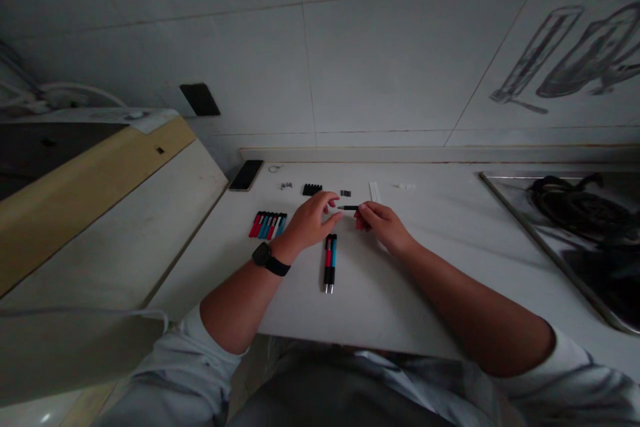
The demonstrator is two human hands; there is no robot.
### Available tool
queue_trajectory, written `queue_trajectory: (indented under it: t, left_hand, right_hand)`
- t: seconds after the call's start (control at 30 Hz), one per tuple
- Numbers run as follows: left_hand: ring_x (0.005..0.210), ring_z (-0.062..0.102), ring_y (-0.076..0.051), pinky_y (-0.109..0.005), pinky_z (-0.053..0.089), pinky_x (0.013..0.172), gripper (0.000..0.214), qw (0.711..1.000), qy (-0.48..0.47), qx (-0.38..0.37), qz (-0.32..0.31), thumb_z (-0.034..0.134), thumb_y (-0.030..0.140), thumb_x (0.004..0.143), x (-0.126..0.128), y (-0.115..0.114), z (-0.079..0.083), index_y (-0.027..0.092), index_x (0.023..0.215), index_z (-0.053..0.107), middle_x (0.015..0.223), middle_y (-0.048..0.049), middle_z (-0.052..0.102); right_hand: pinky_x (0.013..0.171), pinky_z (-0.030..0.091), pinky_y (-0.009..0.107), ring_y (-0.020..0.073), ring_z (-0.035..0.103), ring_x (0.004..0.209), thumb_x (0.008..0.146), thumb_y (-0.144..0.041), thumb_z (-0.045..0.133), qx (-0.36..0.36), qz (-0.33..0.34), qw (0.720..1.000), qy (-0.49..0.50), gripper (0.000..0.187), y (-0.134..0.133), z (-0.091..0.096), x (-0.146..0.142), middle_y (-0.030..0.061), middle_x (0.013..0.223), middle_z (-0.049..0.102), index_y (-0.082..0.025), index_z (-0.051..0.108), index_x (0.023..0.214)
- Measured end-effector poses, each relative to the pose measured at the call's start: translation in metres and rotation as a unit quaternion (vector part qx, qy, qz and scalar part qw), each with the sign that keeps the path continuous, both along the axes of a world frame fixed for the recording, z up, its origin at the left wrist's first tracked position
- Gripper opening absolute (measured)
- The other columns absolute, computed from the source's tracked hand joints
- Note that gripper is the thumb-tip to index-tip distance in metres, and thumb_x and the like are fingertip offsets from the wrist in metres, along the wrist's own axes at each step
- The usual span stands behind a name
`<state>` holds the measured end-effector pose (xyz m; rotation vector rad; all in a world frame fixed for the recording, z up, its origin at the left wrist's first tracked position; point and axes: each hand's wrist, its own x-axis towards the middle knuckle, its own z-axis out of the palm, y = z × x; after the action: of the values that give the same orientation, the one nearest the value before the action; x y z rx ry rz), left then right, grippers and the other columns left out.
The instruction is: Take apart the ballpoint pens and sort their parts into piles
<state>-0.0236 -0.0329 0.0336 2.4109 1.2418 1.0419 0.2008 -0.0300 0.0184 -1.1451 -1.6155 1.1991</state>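
My right hand (380, 221) pinches a black pen front section (351, 207) that has a pale pointed tip facing left. Close to that tip is my left hand (313, 219), its thumb and fingers apart and nothing visible between them. Below the hands lie two pens side by side, a red and black pen (327, 260) and a blue and black pen (333, 260), silver tips towards me. Left of my left hand is a row of red and blue pen barrels (269, 225). Behind the hands are several black sleeve-like pieces (313, 189) and small dark pieces (345, 193).
Thin white sticks (374, 191), small whitish pieces (407, 186) and small metallic pieces (286, 185) lie towards the wall. A phone (246, 175) rests at the counter's back left. A gas stove (550, 233) borders the right; a pale cabinet-like box (165, 213) stands left.
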Motion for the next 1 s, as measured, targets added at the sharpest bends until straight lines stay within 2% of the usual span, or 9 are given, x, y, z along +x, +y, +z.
queue_trajectory:
  t: [0.17,0.37,0.5,0.67,0.77,0.83,0.93,1.0]
  left_hand:
    - [0.087,0.063,-0.016,-0.032,0.052,0.084,0.007,1.000,-0.003,0.023,-0.012,0.063,0.019,0.097,0.001,0.000,0.002,0.020,0.104,0.062,0.103,-0.0043,0.067]
    - [0.087,0.063,-0.016,-0.031,0.051,0.082,0.005,0.999,-0.009,0.033,-0.010,0.063,0.016,0.096,0.001,0.001,0.003,0.020,0.098,0.062,0.098,-0.0032,0.067]
    - [0.090,0.063,-0.017,-0.032,0.051,0.084,0.003,0.999,0.000,0.028,-0.017,0.060,0.019,0.098,0.001,0.000,0.004,0.020,0.098,0.063,0.099,-0.0041,0.067]
    - [0.093,0.063,-0.019,-0.033,0.051,0.085,0.003,0.999,0.004,0.030,-0.017,0.061,0.019,0.098,0.001,0.000,0.005,0.020,0.096,0.064,0.098,-0.0049,0.068]
    - [0.094,0.064,-0.019,-0.033,0.051,0.085,0.005,0.999,0.007,0.032,-0.021,0.061,0.021,0.099,0.001,0.001,0.004,0.019,0.096,0.065,0.098,-0.0052,0.068]
    - [0.095,0.064,-0.019,-0.033,0.051,0.085,0.006,0.999,0.009,0.036,-0.023,0.061,0.022,0.099,0.001,0.001,0.003,0.020,0.096,0.065,0.098,-0.0051,0.068]
    - [0.094,0.064,-0.018,-0.032,0.050,0.085,0.005,0.999,0.009,0.038,-0.019,0.062,0.021,0.099,0.000,0.002,0.002,0.020,0.096,0.066,0.098,-0.0047,0.068]
    - [0.094,0.064,-0.018,-0.031,0.050,0.085,0.005,0.999,0.009,0.036,-0.016,0.063,0.022,0.098,0.000,0.003,0.001,0.020,0.096,0.066,0.098,-0.0045,0.068]
  right_hand:
    - [0.065,0.045,0.032,0.0175,0.056,0.065,0.094,-0.067,0.052,-0.006,0.012,1.000,0.012,0.050,0.000,-0.003,0.000,0.0031,0.070,0.066,-0.022,0.067,0.082]
    - [0.063,0.043,0.030,0.0161,0.055,0.064,0.085,-0.065,0.066,-0.051,0.033,0.997,0.052,0.042,0.001,-0.004,-0.002,0.0005,0.072,0.065,-0.023,0.065,0.091]
    - [0.062,0.043,0.031,0.0168,0.055,0.062,0.089,-0.073,0.055,-0.093,0.031,0.994,0.050,0.052,0.000,-0.004,-0.003,0.0029,0.072,0.066,-0.022,0.066,0.088]
    - [0.059,0.044,0.029,0.0157,0.056,0.062,0.084,-0.062,0.068,-0.090,0.030,0.992,0.078,0.041,-0.001,-0.005,-0.004,-0.0004,0.074,0.065,-0.024,0.061,0.096]
    - [0.058,0.044,0.028,0.0146,0.055,0.061,0.088,-0.061,0.061,-0.096,0.026,0.992,0.074,0.039,0.000,-0.008,-0.004,0.0001,0.073,0.064,-0.023,0.059,0.092]
    - [0.057,0.044,0.028,0.0137,0.054,0.059,0.087,-0.059,0.064,-0.078,0.019,0.994,0.072,0.037,0.002,-0.010,-0.004,-0.0017,0.071,0.061,-0.023,0.057,0.093]
    - [0.055,0.044,0.026,0.0131,0.057,0.061,0.078,-0.051,0.075,-0.053,0.008,0.995,0.086,0.045,0.003,-0.014,-0.004,-0.0042,0.078,0.061,-0.026,0.055,0.109]
    - [0.055,0.044,0.026,0.0129,0.056,0.061,0.079,-0.054,0.073,-0.061,0.010,0.995,0.080,0.044,0.004,-0.015,-0.005,-0.0034,0.080,0.061,-0.026,0.055,0.108]
